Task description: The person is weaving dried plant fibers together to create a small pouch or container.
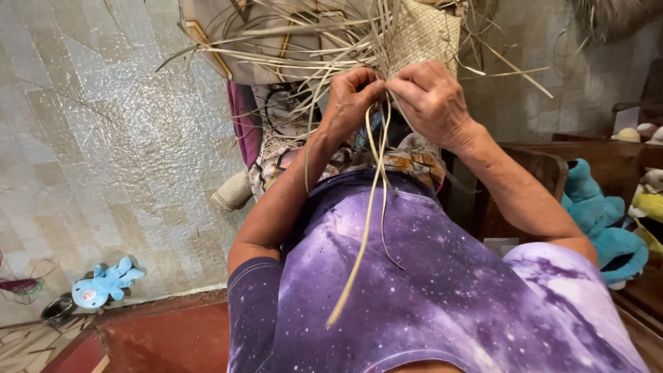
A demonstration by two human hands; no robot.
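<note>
A partly woven mat of pale dried leaf strips (423,33) is held up in front of me, with loose strips fanning out from its edge. My left hand (351,100) is closed, pinching strips at the mat's lower edge. My right hand (431,97) is beside it, fingertips touching the left hand and gripping the same bunch of strips. Two long loose strips (367,228) hang down from between my hands over my purple patterned shirt. Patterned cloth lies under the mat on my lap.
A small blue plush toy (105,283) lies on the pale tiled floor (103,152) at lower left, near a small metal bowl (56,308). A red step (166,338) is below. At right, a teal plush toy (602,224) sits on dark wooden furniture (608,155).
</note>
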